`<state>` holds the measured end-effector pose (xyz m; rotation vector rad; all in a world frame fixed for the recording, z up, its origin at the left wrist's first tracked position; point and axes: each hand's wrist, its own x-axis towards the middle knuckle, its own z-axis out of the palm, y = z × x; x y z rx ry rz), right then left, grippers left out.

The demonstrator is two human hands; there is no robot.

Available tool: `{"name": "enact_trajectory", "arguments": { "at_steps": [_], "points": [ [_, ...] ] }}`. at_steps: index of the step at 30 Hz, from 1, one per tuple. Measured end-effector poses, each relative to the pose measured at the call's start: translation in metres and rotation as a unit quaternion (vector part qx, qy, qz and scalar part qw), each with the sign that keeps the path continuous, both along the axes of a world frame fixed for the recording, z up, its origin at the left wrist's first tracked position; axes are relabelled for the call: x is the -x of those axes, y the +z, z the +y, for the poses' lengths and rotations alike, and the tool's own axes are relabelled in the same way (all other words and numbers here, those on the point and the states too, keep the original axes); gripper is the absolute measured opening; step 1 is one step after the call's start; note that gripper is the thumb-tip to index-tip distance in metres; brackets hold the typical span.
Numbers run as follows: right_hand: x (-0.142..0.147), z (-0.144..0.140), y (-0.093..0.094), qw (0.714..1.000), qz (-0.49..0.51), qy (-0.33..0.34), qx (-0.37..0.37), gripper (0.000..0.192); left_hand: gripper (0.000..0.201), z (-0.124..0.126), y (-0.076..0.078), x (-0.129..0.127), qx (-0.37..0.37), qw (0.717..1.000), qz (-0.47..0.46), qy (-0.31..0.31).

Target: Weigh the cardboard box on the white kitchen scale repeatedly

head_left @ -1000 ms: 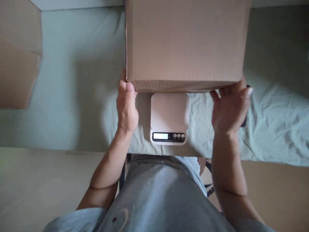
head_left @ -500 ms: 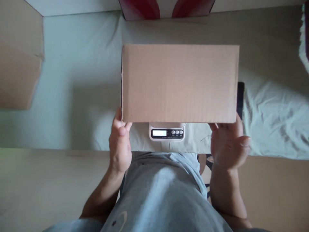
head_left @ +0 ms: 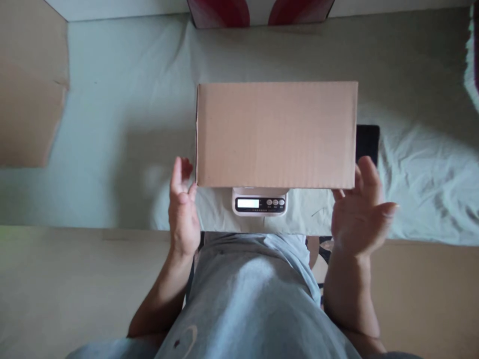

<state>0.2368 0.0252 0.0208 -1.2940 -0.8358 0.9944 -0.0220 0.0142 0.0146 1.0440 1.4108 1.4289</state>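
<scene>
A brown cardboard box rests over a white digital scale, covering most of it. Only the scale's front, with a lit display and several round buttons, shows below the box. My left hand is beside the box's front left corner, fingers parted and holding nothing. At the front right corner is my right hand, palm up with thumb spread wide; some of its fingertips are hidden behind the box edge, so I cannot tell whether they touch it.
A pale green cloth covers the surface. Behind the box's right side lies a flat black object, partly hidden. A larger cardboard piece is at the left, and a red and white box stands at the back.
The cardboard box has come down and looks smaller, and more of the black object shows. Both hands have let go and moved outward from its sides.
</scene>
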Motion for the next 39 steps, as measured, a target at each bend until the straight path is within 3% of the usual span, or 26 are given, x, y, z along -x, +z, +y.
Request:
{"name": "enact_trajectory", "arguments": {
  "at_steps": [4, 8, 21, 29, 35, 39],
  "points": [
    [-0.008, 0.004, 0.001, 1.0, -0.009, -0.024, -0.006, 0.056, 0.05, 0.004, -0.002, 0.018, 0.023, 0.999, 0.017, 0.045],
    [-0.009, 0.004, -0.002, 1.0, -0.014, -0.012, 0.004, 0.057, 0.048, 0.009, 0.0, 0.024, 0.02, 0.998, 0.02, 0.048],
    [-0.002, 0.002, 0.0, 1.0, -0.027, 0.002, 0.0, 0.054, 0.049, 0.005, 0.002, 0.014, 0.017, 0.999, 0.019, 0.022],
    [0.015, 0.003, 0.0, 0.999, -0.003, 0.032, -0.043, 0.052, 0.047, 0.003, 0.008, -0.015, 0.002, 0.999, -0.03, -0.033],
    [0.016, 0.035, 0.03, 0.996, -0.037, 0.051, -0.062, 0.053, 0.045, 0.039, 0.028, -0.017, -0.033, 0.999, 0.025, -0.01],
    [0.012, 0.072, 0.035, 0.992, -0.073, 0.078, -0.063, 0.052, 0.049, 0.079, 0.026, -0.01, -0.045, 0.995, 0.083, -0.022]
  ]
}}
